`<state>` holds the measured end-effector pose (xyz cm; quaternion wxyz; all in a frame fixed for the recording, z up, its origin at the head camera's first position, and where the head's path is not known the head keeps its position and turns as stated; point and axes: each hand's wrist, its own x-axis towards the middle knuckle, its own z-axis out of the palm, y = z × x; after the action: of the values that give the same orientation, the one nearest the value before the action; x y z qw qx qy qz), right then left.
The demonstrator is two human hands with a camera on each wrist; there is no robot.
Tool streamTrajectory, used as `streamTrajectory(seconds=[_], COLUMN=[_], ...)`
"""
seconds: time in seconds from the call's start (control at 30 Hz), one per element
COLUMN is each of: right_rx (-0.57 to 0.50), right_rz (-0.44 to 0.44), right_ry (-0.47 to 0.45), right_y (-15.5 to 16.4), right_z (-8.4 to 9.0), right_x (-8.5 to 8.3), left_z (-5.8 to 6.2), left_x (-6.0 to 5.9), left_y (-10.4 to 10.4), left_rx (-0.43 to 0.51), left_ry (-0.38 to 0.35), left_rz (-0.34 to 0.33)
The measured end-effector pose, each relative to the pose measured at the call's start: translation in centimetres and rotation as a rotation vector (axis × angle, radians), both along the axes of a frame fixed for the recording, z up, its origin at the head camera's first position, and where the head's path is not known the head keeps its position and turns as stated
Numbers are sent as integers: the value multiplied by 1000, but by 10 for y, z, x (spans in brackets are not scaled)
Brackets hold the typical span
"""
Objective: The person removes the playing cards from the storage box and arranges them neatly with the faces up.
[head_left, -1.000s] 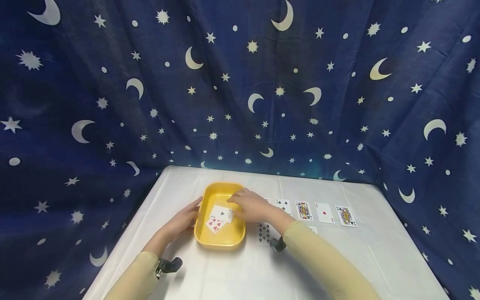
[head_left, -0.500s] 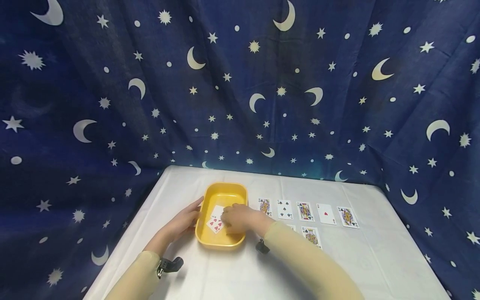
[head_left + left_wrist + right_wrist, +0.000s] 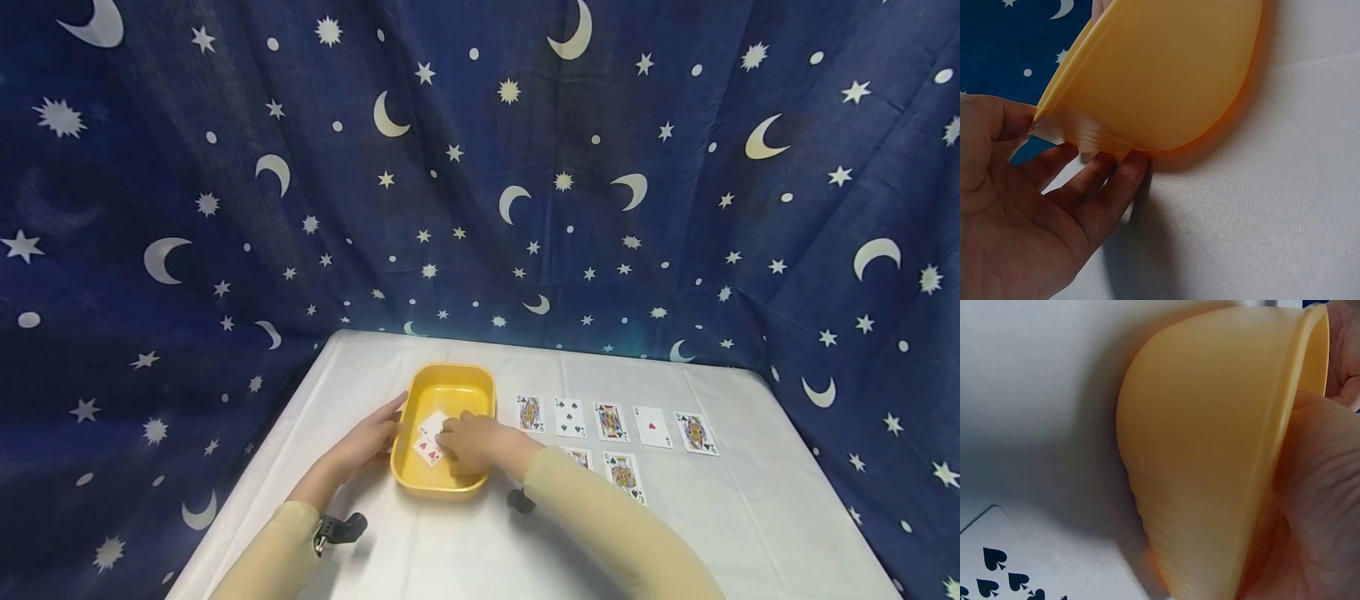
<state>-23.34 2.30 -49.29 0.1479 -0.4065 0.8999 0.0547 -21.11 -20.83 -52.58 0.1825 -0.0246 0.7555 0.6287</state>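
A yellow tray stands on the white-covered table. My left hand holds its left side; in the left wrist view the thumb lies at the rim and the fingers press the outer wall from below. My right hand is down inside the tray, over its right rim. Its fingertips meet the playing cards there, but whether they pinch one is hidden. A red heart card and a mostly white card overlap under them. The right wrist view shows the tray's outer wall hiding the fingers.
Right of the tray lie face-up cards: a picture card, a spade card, another picture card, an ace of hearts and one more picture card. A nearer row includes a picture card. A starry curtain hangs behind.
My right hand has come from above the tray's right rim down onto the cards inside. The cards have shifted slightly under it. The left hand stays at the tray's side.
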Motion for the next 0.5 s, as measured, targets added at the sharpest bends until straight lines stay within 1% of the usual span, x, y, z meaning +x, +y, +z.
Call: streamTrajectory(seconds=[0.1, 0.2, 0.3, 0.4, 0.5], right_rx=[-27, -67, -84, -68, -40], right_rz=[27, 31, 22, 28, 35], right_ry=[-18, -35, 1, 53, 53], right_y=[1, 2, 3, 3, 3], right_z=[-2, -2, 0, 3, 5], right_x=[-1, -5, -10, -16, -17], left_z=[0, 0, 0, 1, 2], left_x=[0, -1, -1, -1, 0], left_y=[0, -1, -1, -1, 0], left_rx=[1, 3, -7, -12, -4], left_ry=[-2, -8, -13, -18, -14], left_rz=[2, 1, 0, -3, -7])
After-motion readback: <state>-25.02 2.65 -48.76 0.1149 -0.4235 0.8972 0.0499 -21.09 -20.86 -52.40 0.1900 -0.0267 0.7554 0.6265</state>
